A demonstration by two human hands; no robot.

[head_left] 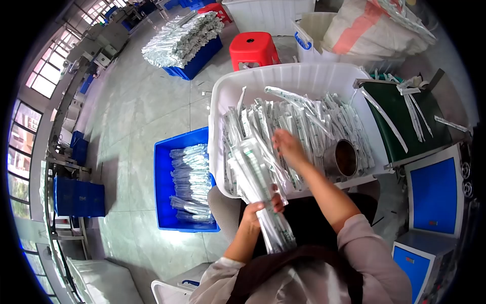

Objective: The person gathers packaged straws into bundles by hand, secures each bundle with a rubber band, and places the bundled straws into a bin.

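My left hand (pixel 260 206) is closed around a bundle of long, flat, silvery packets (pixel 260 185), held at a slant over my lap and the near rim of a large white bin (pixel 228 81). Many similar thin packets (pixel 298 119) stand and lean inside that bin. Above them is my right hand (pixel 287 146), just right of the bundle's upper part; its fingers are blurred and what they hold, if anything, cannot be made out. A round metal cup (pixel 340 158) rests on the packets at the bin's right side.
A blue crate (pixel 162 177) of packets sits left of the bin. Another blue crate (pixel 195 63), heaped with packets, and a red stool (pixel 253 48) stand beyond. At right are a green surface (pixel 405 121) with loose strips and blue-fronted cabinets (pixel 433 195).
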